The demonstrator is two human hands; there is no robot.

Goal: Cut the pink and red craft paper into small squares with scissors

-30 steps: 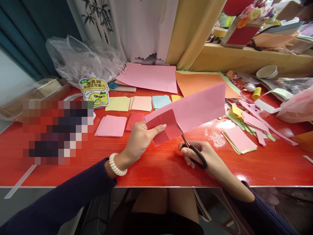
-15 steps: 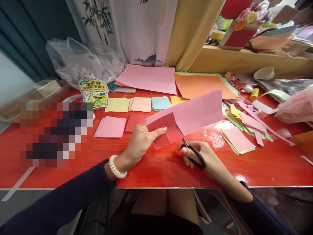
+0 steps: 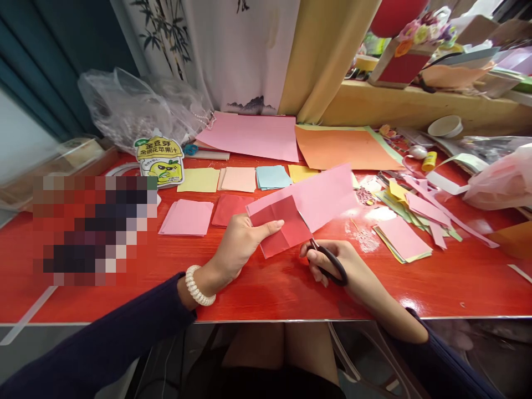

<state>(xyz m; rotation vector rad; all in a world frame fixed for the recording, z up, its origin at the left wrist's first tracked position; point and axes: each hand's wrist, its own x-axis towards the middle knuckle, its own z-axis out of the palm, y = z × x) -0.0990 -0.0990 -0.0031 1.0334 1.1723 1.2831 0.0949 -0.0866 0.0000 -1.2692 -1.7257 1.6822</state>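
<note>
My left hand [image 3: 241, 244] pinches a creased red paper square [image 3: 286, 221] together with a larger pink paper sheet [image 3: 326, 194] behind it, thumb on top. The pink sheet sticks out past the red one, up and to the right. Black-handled scissors [image 3: 332, 263] sit in my right hand [image 3: 338, 257], fingers in the loops. Their blades lie along the right edge of the red square, with the pink sheet at the cut. Both papers are held above the red table [image 3: 257, 299].
Behind lie stacks of pink [image 3: 187, 217], red [image 3: 226, 209], green, peach and blue squares [image 3: 273, 176]. Large pink [image 3: 249, 136] and orange sheets [image 3: 349, 147] lie farther back. Paper scraps [image 3: 419, 202] and a small paper stack [image 3: 403, 241] are on the right. A yellow pouch [image 3: 160, 160] stands at left.
The scissor blades have closed further along the red square's edge. The pink sheet's far end has tilted down and left, uncovering small pink bits behind it.
</note>
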